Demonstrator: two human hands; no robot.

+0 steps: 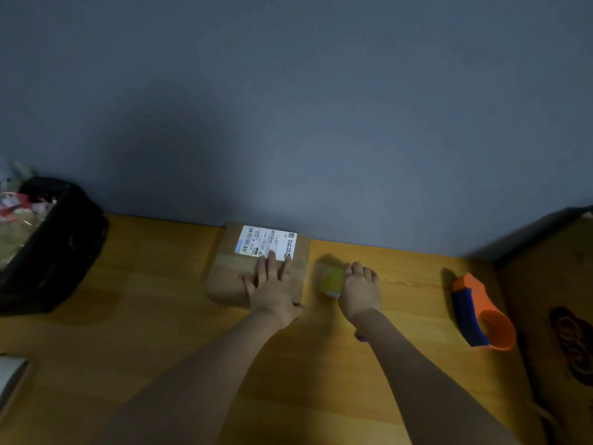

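A small brown cardboard box (231, 271) lies flat on the wooden table against the wall, with a white shipping label (266, 244) on its top. My left hand (271, 284) lies flat on the box lid, fingers straight and reaching onto the label. Just to the right of the box, my right hand (359, 289) grips a blurred yellow-green object (330, 279) with its fingers curled over it. What the yellow-green object is cannot be made out.
An orange and blue tape dispenser (481, 311) lies on the table (128, 332) at the right. A large cardboard box (552, 300) stands at the far right edge. A black bin (54, 248) with rubbish sits at the left. A grey wall (288, 107) backs the table.
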